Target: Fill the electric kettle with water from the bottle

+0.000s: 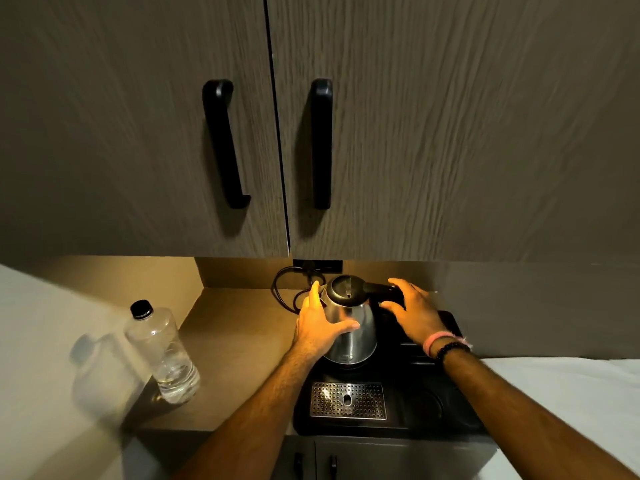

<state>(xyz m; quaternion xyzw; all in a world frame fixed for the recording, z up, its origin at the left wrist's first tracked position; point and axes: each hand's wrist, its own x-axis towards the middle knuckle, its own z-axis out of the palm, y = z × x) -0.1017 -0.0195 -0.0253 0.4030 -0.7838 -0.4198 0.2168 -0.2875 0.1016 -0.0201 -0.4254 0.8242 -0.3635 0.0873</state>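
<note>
**Kettle held in both hands on the tray**

The left hand [320, 327] is laid against the left flank of the kettle [349, 327], palm on the steel, fingers spread and thumb stretched across the front of the body. The right hand [412, 313] is curled around the black handle [382, 292], which juts to the right from the top of the kettle; two bands [445, 344] are worn at that wrist. The kettle is kept upright, its black lid [346, 289] shut, at the back of a black tray [433, 410] that is set at the right end of the worktop [235, 341]. A perforated metal grille [348, 400] is set into the tray's front part, just before the kettle. A black cord [287, 289] is looped behind the kettle, near the worktop's back edge. The bottle [162, 355] is stood at the worktop's left edge, well apart from the kettle, capped in black, with a little water seen at its bottom. Two cabinet doors [138, 133] with black handles are hung above.
</note>
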